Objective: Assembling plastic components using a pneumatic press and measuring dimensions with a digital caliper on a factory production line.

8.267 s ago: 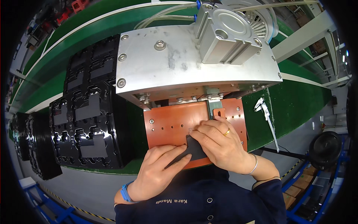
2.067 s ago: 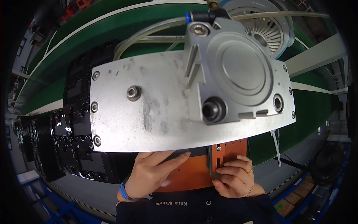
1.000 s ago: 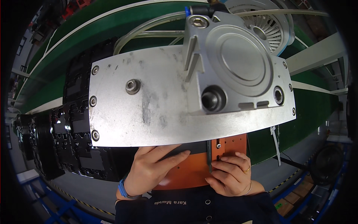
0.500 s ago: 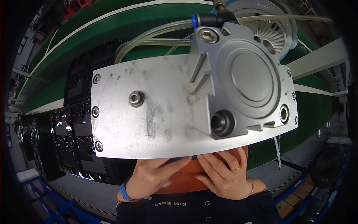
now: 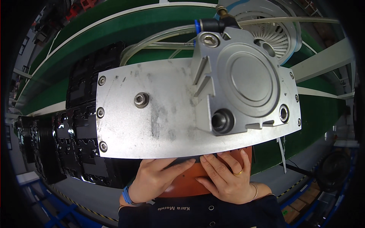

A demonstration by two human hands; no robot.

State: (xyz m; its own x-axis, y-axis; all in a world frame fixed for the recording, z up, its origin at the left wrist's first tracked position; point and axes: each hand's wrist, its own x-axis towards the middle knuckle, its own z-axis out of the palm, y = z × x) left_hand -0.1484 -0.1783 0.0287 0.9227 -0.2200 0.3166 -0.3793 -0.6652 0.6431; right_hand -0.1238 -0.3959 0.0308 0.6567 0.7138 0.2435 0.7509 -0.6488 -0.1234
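Observation:
A silver metal plate (image 5: 125,125) with bolts along its ends hangs over my hands and hides part of them. A square metal air cylinder (image 5: 247,81) is mounted on its right half. My left hand (image 5: 152,178) reaches under the plate's front edge, thumb stretched to the right, other fingertips hidden. My right hand (image 5: 227,176) has its fingers stretched and spread, their tips at that edge. Both rest over an orange-brown surface (image 5: 184,184). Between the thumb and right fingers, a dark strip (image 5: 192,158) shows just below the plate; its kind is unclear.
Stacked black plastic trays (image 5: 83,146) stand to the left. Clear air hoses (image 5: 159,36) run from the cylinder's fitting. Behind it is a white round fan-like part (image 5: 272,36) on the green table (image 5: 317,114). A white post (image 5: 327,62) slants in at right.
The plate and cylinder sit slightly differently in the picture, the front edge a little higher. My right fingers have shifted slightly; my left hand stays almost the same.

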